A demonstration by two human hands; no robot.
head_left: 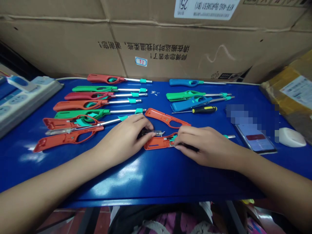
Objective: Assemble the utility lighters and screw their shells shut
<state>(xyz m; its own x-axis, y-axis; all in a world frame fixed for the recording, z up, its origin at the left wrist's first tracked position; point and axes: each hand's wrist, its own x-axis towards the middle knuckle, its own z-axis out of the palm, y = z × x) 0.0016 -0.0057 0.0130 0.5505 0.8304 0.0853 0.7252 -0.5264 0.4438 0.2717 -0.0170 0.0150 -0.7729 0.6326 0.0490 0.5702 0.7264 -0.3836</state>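
Bare forearms [56, 182] come in from both bottom corners over the blue counter [170, 182]. L grip [129, 135] pinching a clear tube [158, 133] btwn thumb & fingers, by far edge of open orange half-shell [156, 144] on counter. R grip [198, 143] fingertips bunched at that shell's teal part [173, 140]; can't tell if pinching it. Loose orange cover [159, 116] just beyond. Lighters [80, 105] rowed L; more R, w/ screwdriver [204, 110], phone [257, 138].
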